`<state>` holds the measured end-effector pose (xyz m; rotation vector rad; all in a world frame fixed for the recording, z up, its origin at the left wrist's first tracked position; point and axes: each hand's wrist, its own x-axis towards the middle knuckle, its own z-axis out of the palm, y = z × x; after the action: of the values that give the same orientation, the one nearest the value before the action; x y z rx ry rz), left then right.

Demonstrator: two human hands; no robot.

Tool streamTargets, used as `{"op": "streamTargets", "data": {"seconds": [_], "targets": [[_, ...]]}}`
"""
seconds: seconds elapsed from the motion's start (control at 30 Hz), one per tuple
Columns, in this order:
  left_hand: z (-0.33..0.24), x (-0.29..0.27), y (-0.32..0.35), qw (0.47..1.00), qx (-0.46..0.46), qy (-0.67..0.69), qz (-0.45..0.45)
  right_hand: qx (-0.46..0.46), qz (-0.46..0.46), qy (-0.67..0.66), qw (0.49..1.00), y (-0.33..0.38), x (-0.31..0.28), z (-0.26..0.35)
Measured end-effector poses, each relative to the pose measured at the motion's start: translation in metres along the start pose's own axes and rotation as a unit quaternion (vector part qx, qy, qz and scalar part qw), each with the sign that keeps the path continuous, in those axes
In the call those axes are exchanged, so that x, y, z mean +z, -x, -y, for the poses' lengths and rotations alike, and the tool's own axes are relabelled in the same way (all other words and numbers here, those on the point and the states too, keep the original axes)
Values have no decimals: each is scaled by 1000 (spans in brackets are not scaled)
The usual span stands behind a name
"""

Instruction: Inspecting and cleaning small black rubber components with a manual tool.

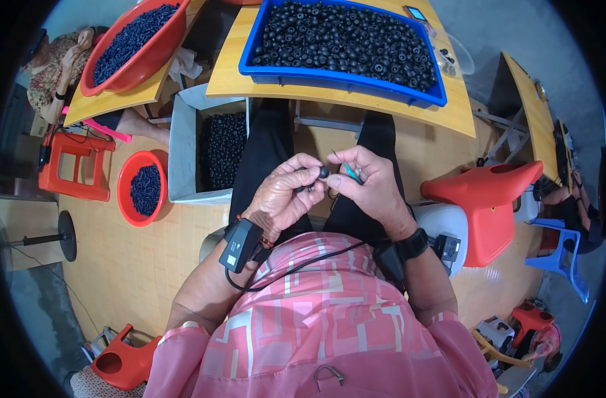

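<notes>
Above my lap, my left hand [283,196] pinches a small round black part [323,172] between thumb and fingertips. More dark pieces seem to sit in its curled fingers, but I cannot make them out. Close beside it, my right hand [374,184] is closed around a small teal tool [352,174] with a thin dark tip; its exact kind is unclear. The right fingertips are right by the black part. Beyond my hands, a blue tray [342,83] full of similar black ring-like parts stands on the wooden table.
Under the table's left side stands a grey box [183,142] of black parts. A red basin [126,202] of dark small pieces is on the floor; a larger red basin [130,78] sits on the left table. Red stools [478,212] flank me. Other people sit at both sides.
</notes>
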<state>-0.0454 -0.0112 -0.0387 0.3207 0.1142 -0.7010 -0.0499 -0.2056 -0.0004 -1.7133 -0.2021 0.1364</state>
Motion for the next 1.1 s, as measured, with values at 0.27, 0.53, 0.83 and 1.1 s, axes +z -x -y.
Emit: {"op": "streamTargets", "data": {"seconds": [0.27,0.53,0.83,1.1], "targets": [[-2,1,0,998,39,37,15,-32,6,79,996,3,2,16],[-4,-1,0,998,56,26,20,-147,15,206,967,4,7,22],[-6,-2,1,998,58,10,10,-134,12,192,972,4,7,19],[-6,-1,1,998,61,10,16,-138,7,186,973,4,7,16]]}}
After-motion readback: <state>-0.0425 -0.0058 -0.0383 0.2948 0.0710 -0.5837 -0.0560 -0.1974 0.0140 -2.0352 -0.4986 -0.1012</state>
